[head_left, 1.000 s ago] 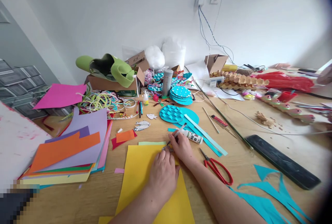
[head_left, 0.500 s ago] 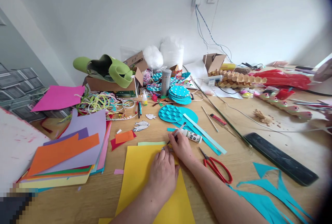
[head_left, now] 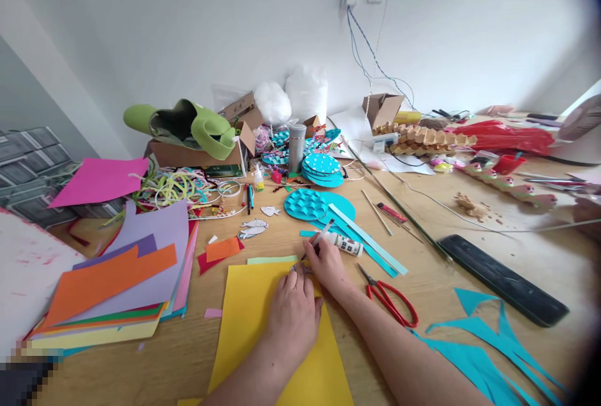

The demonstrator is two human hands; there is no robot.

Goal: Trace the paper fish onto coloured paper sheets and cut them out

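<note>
Yellow sheet looks uncut. Left hand flat, pinning small cutout at sheet's top edge; right hand pinches pen, tip near cutout. Fish beyond already cut. Pen work seems unfinished; marks hidden.

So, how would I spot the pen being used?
Find the large yellow paper sheet under the left hand. By its far end, the right hand holds the pen. It slants upward in that grip, while the white labelled tube beside it lies on its side.

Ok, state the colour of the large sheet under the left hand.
The large sheet under the left hand is yellow, seen in the head view.
</note>
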